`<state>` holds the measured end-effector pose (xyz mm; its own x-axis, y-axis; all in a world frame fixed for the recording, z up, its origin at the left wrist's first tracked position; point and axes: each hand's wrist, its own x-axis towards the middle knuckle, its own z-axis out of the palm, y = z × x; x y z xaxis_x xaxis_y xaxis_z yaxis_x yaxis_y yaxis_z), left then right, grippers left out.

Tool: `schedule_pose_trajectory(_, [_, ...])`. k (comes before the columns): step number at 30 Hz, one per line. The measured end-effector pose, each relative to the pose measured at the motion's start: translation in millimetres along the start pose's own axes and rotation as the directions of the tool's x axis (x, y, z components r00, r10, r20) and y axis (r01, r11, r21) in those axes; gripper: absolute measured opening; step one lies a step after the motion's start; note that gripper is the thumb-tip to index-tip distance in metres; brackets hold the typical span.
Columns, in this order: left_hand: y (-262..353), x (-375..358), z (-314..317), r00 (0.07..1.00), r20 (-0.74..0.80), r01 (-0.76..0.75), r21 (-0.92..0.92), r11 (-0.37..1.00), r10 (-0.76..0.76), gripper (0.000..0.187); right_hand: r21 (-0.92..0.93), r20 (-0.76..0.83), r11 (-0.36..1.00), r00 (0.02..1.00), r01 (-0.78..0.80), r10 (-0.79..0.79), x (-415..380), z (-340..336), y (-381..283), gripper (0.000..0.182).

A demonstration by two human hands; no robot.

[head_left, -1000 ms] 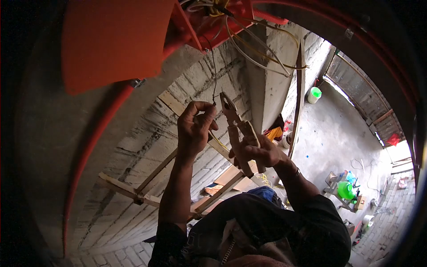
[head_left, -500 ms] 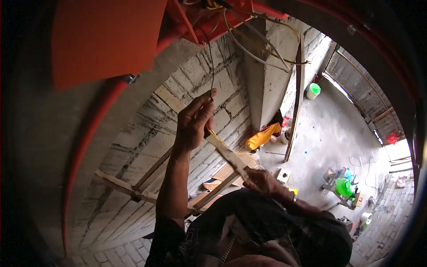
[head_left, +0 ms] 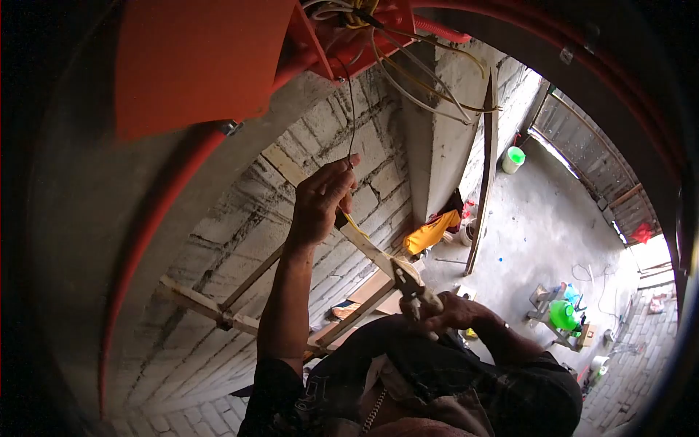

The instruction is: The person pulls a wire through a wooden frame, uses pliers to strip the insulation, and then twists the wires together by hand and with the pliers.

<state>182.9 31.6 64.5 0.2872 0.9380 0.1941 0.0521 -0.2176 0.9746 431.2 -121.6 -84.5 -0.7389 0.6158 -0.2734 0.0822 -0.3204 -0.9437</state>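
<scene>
The left hand (head_left: 320, 200) was raised toward the ceiling, its fingertips pinched on the lower end of a thin dark wire (head_left: 351, 109) that hung straight down from the open red metal junction box (head_left: 349, 29) overhead. A short yellow wire (head_left: 354, 222) stuck out below that same fist. The right hand (head_left: 451, 313) sat low, near the chest, fingers wrapped around the handles of a pair of metal pliers (head_left: 409, 280), whose nose pointed up and to the left, well apart from the dark wire. Loops of pale and yellow cable (head_left: 429, 80) spilled from the box toward the grey brick wall (head_left: 240, 240). A wooden ladder frame (head_left: 240, 306) leaned against that wall, and a green bucket (head_left: 515, 155) stood on the concrete floor far below.
</scene>
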Motion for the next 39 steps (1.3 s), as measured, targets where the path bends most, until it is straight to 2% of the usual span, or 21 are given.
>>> schedule_pose_trajectory(1, [0.4,-1.1,0.4,1.000,-0.001,-0.001,-0.001,1.000,0.001,0.034,-0.021,0.116,0.996,0.989,-0.089,0.091,-5.1,-7.2,-3.6,0.040])
schedule_pose_trajectory(2, [0.9,-2.5,1.2,1.000,-0.022,0.010,0.003,1.000,-0.010,0.032,-0.025,0.115,0.996,0.989,-0.090,0.092,-6.3,-6.9,-4.0,0.040])
schedule_pose_trajectory(4, [1.9,-2.9,5.1,0.999,-0.045,0.017,0.006,1.000,-0.017,0.031,-0.150,-0.082,0.989,0.997,-0.011,-0.002,-7.7,-6.2,-6.1,0.032])
schedule_pose_trajectory(5, [2.2,-2.5,9.8,0.996,-0.081,-0.042,-0.024,0.999,0.040,0.030,-0.152,-0.081,0.988,0.997,-0.010,-0.002,-3.4,-5.1,-10.7,0.032])
schedule_pose_trajectory(7, [1.8,-3.1,13.0,0.988,-0.117,-0.104,-0.051,0.993,0.097,0.029,-0.190,-0.234,0.951,0.929,0.245,-0.286,14.8,-2.1,-28.2,0.029])
schedule_pose_trajectory(9, [-1.2,-4.3,13.7,0.987,-0.122,-0.102,0.023,0.995,0.104,0.030,-0.269,-0.253,0.889,0.863,0.371,-0.436,34.1,-12.2,-41.5,0.030])
schedule_pose_trajectory(11, [0.2,-6.4,16.8,0.984,-0.140,-0.104,0.068,0.992,0.113,0.030,-0.526,-0.210,0.732,0.768,0.433,-0.605,57.7,-22.6,-54.5,0.034])
schedule_pose_trajectory(13, [1.9,-9.0,19.9,0.979,-0.162,-0.103,0.114,0.988,0.121,0.031,-0.291,-0.295,0.823,0.772,0.488,-0.563,67.2,-23.5,-75.3,0.034])
schedule_pose_trajectory(14, [3.8,-10.4,21.2,0.974,-0.185,-0.104,0.149,0.983,0.131,0.030,-0.290,-0.295,0.821,0.770,0.492,-0.566,70.0,-22.9,-87.2,0.034])
schedule_pose_trajectory(16, [4.7,-10.9,22.2,0.967,-0.210,-0.104,0.186,0.977,0.143,0.030,-0.217,-0.314,0.882,0.826,0.418,-0.469,74.5,-20.9,-105.8,0.034])
schedule_pose_trajectory(19, [5.6,-11.1,21.8,0.960,-0.202,-0.156,0.195,0.968,0.195,0.028,-0.195,-0.299,0.893,0.842,0.406,-0.448,79.8,-15.9,-117.5,0.035])
schedule_pose_trajectory(21, [7.2,-10.9,21.7,0.956,-0.187,-0.165,0.297,0.941,0.227,0.031,-0.216,-0.308,0.875,0.820,0.434,-0.483,83.3,-11.5,-120.7,0.035])
schedule_pose_trajectory(25, [2.1,-9.1,20.3,0.936,-0.149,-0.253,0.340,0.906,0.317,0.028,-0.243,-0.299,0.884,0.837,0.398,-0.459,87.5,-10.9,-125.4,0.035])
schedule_pose_trajectory(27, [-4.3,-5.2,17.1,0.865,-0.117,-0.351,0.555,0.754,0.488,0.026,-0.286,-0.298,0.873,0.829,0.395,-0.473,90.3,-10.6,-124.3,0.035])
schedule_pose_trajectory(31, [-6.7,-3.1,16.7,0.832,-0.089,-0.395,0.597,0.698,0.548,0.027,-0.302,-0.319,0.857,0.803,0.417,-0.503,89.7,-6.1,-132.4,0.036])
schedule_pose_trajectory(33, [-3.8,-4.0,19.4,0.781,-0.051,-0.436,0.669,0.602,0.622,0.029,-0.311,-0.328,0.861,0.805,0.402,-0.494,89.8,-5.2,-137.2,0.035])
schedule_pose_trajectory(36, [-4.4,-7.4,21.6,0.827,-0.090,-0.358,0.678,0.642,0.556,0.032,-0.352,-0.331,0.839,0.783,0.415,-0.527,92.1,-5.3,-140.4,0.031])
schedule_pose_trajectory(39, [-7.1,-6.2,19.6,0.828,-0.089,-0.351,0.686,0.637,0.553,0.035,-0.368,-0.344,0.829,0.767,0.421,-0.542,95.3,-5.9,-140.5,0.024])
